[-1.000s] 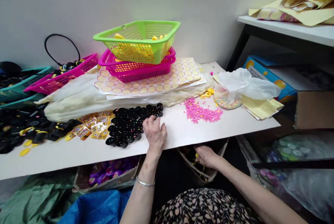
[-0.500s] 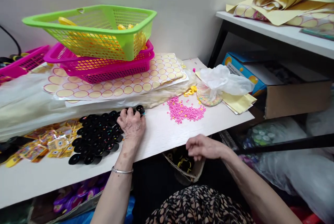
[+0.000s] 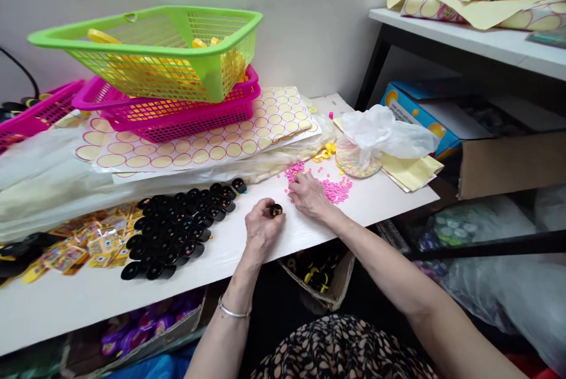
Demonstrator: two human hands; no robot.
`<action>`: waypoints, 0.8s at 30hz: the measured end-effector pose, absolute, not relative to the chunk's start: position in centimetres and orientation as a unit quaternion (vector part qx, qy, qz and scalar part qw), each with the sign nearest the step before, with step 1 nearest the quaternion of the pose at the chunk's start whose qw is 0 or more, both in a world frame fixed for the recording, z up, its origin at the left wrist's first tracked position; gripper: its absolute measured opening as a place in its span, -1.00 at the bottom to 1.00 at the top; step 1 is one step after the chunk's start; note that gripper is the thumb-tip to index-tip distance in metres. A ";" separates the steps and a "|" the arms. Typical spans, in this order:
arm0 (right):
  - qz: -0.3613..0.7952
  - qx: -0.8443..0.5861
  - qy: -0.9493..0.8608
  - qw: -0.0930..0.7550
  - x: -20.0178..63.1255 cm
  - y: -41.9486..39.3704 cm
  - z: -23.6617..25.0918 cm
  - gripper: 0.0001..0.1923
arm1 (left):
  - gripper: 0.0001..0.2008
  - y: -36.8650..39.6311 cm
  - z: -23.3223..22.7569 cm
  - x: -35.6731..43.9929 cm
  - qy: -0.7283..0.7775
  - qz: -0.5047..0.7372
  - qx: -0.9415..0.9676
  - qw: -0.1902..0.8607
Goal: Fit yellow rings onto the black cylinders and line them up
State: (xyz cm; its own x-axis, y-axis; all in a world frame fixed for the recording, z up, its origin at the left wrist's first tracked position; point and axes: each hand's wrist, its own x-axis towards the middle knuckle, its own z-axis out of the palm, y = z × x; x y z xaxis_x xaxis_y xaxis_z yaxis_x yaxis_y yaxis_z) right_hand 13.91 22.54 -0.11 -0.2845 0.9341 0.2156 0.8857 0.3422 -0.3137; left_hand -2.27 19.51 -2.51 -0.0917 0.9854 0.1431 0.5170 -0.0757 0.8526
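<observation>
My left hand (image 3: 262,224) is closed around a small black cup (image 3: 275,210), its round opening facing up over the white table. Close to its right, my right hand (image 3: 309,195) reaches down into a scatter of small pink beads (image 3: 336,190). Its fingers are bent together at the beads, and what lies between the fingertips is hidden. Left of both hands, many similar black cups (image 3: 170,228) stand packed in a group. One black cup (image 3: 239,185) sits at the group's far right end. Small yellow printed packets (image 3: 104,240) lie beside the group.
Behind stand a green basket (image 3: 221,75) on a pink basket (image 3: 194,122), over sheets of printed circles (image 3: 287,111). A clear plastic bag (image 3: 384,131) lies right of the beads. Below the table edge are a box of black and yellow parts (image 3: 340,284) and purple items (image 3: 132,332).
My left hand has moved right, away from the black cups' group, and now holds one cup. My right hand has risen from the table's front edge to the pink beads.
</observation>
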 end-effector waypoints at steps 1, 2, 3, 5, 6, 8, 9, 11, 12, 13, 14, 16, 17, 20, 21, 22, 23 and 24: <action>0.061 -0.569 -0.806 0.153 13.2 23.2 -0.1 -0.78 | -0.62 19.2 -2.8 -2.0 0.614 0.420 0.591 0.313; 0.059 -0.569 -0.811 0.124 12.7 23.7 -0.1 -0.76 | -0.56 19.0 -3.1 -1.8 0.610 0.430 0.581 0.326; 0.060 -0.569 -0.814 0.099 12.2 24.2 -0.1 -0.76 | -0.51 18.9 -3.3 -1.8 0.607 0.436 0.577 0.330; 0.062 -0.568 -0.818 0.066 11.6 25.0 -0.2 -0.73 | -0.46 18.9 -3.9 -1.9 0.603 0.435 0.583 0.328; 0.060 -0.565 -0.821 0.058 11.5 25.3 -0.1 -0.72 | -0.46 18.9 -4.2 -2.1 0.601 0.431 0.589 0.326; 0.054 -0.553 -0.830 0.056 11.4 25.5 0.1 -0.70 | -0.51 19.0 -4.6 -2.3 0.597 0.428 0.601 0.315; 0.052 -0.545 -0.835 0.058 11.4 25.3 0.3 -0.71 | -0.55 19.0 -4.7 -2.4 0.595 0.428 0.607 0.307; 0.057 -0.539 -0.838 0.066 11.6 24.5 0.7 -0.73 | -0.62 18.9 -4.7 -2.5 0.587 0.426 0.625 0.288; 0.064 -0.540 -0.836 0.073 11.7 23.8 0.9 -0.75 | -0.65 18.8 -4.6 -2.4 0.580 0.425 0.636 0.281; 0.077 -0.544 -0.831 0.082 11.9 22.9 0.9 -0.77 | -0.67 18.7 -4.5 -2.4 0.571 0.424 0.646 0.276; 0.094 -0.551 -0.824 0.092 12.1 21.9 0.9 -0.78 | -0.68 18.6 -4.4 -2.4 0.563 0.422 0.656 0.274; 0.141 -0.557 -0.813 0.099 12.5 19.7 0.7 -0.79 | -0.70 18.5 -4.1 -2.3 0.552 0.416 0.669 0.273; 0.160 -0.559 -0.808 0.096 12.6 18.7 0.4 -0.80 | -0.71 18.4 -4.1 -2.3 0.549 0.412 0.674 0.273; 0.173 -0.584 -0.789 0.081 13.0 16.7 -0.5 -0.82 | -0.70 18.4 -4.1 -2.2 0.548 0.403 0.682 0.269; 0.169 -0.599 -0.778 0.082 13.1 16.5 -0.7 -0.82 | -0.69 18.4 -4.1 -2.2 0.549 0.400 0.683 0.268; 0.166 -0.614 -0.767 0.086 13.1 16.4 -0.9 -0.82 | -0.68 18.5 -4.1 -2.2 0.549 0.397 0.685 0.268; 0.166 -0.626 -0.756 0.095 13.2 16.5 -1.1 -0.82 | -0.68 18.5 -4.1 -2.2 0.550 0.393 0.686 0.269; 0.171 -0.633 -0.748 0.106 13.3 16.6 -1.2 -0.83 | -0.68 18.5 -4.0 -2.1 0.550 0.390 0.688 0.269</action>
